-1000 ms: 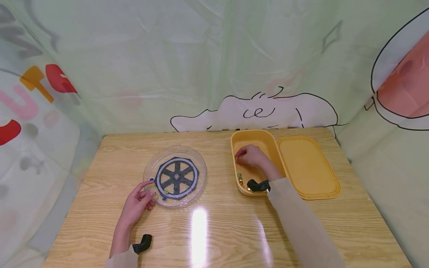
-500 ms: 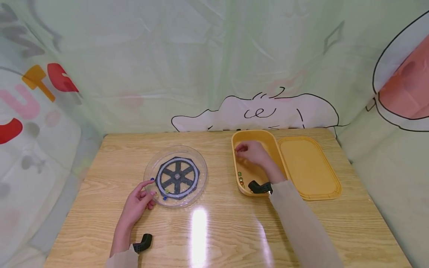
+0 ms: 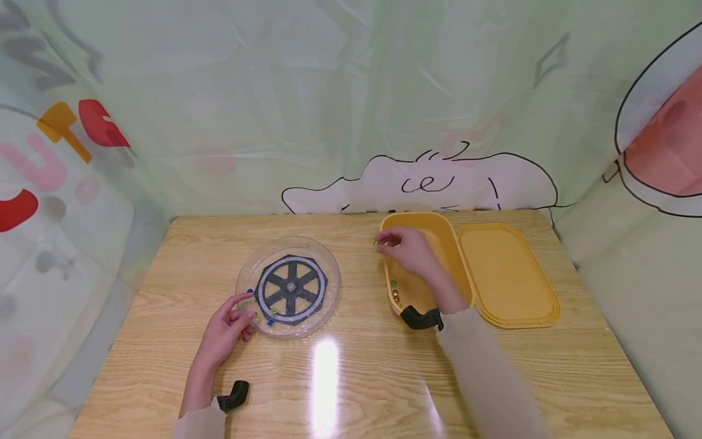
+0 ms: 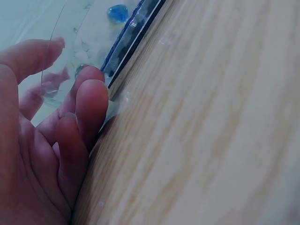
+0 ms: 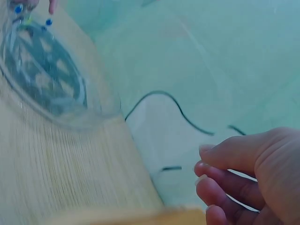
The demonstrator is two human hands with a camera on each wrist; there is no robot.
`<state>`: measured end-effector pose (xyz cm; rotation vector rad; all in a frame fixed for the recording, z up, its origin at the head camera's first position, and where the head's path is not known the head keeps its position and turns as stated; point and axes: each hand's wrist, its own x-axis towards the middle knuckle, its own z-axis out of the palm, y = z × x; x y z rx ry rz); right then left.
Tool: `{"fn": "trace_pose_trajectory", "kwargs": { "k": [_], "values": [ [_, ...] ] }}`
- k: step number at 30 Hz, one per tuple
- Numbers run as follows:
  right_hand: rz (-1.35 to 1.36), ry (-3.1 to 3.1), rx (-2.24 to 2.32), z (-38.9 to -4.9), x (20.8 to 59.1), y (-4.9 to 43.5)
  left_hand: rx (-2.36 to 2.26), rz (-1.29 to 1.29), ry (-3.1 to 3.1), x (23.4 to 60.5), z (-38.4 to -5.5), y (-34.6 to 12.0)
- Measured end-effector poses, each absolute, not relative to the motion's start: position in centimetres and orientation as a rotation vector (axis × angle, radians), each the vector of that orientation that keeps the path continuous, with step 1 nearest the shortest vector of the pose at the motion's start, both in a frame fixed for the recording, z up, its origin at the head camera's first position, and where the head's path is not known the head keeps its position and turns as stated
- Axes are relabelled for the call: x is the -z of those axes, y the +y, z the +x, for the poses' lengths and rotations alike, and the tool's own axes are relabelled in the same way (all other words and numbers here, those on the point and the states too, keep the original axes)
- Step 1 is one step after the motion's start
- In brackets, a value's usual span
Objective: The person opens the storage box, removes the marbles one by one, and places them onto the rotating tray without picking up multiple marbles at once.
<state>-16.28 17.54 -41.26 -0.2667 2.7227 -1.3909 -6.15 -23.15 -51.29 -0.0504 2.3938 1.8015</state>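
My left hand (image 3: 223, 332) is at the near left edge of a round clear dish (image 3: 333, 262), its thumb and forefinger over the rim and its other fingers curled outside. Inside the dish lies a dark spoked wheel-like piece (image 3: 290, 286) with a pale ring. Blue marbles (image 3: 270, 322) and a yellow-green marble (image 3: 273, 311) sit around it. My right hand (image 3: 408, 247) pinches a small greenish marble (image 3: 376, 242) above the left wall of a yellow box (image 3: 463, 268). In the right wrist view, the fingers hide that marble.
Several marbles (image 3: 395, 294) lie along the left side inside the yellow box. A flat yellow lid (image 3: 510, 274) rests on the wooden table (image 3: 362, 366), right of the box. A printed curtain (image 3: 274, 110) hangs behind and at both sides.
My right hand has risen from inside the yellow box and moved left to its rim, with the marble between its fingertips. The left hand has stayed at the dish.
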Motion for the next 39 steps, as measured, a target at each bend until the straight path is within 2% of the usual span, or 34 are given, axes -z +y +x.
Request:
{"fn": "trace_pose_trajectory", "kwargs": {
  "k": [7, 25, 39],
  "values": [
    [-0.295, 2.664, 1.454, -15.1, 40.7, 14.8, -1.810, -0.060, 2.391, 51.2, -6.1, -23.1],
    [-0.555, 2.493, 1.448, -12.4, 43.5, 7.9, -1.796, -0.060, 2.401, 51.3, -6.2, -23.1],
    [-0.625, 2.405, 1.454, -11.4, 45.1, 6.0, -1.807, -0.096, 2.366, 51.1, -6.2, -23.0]
  ]
}}
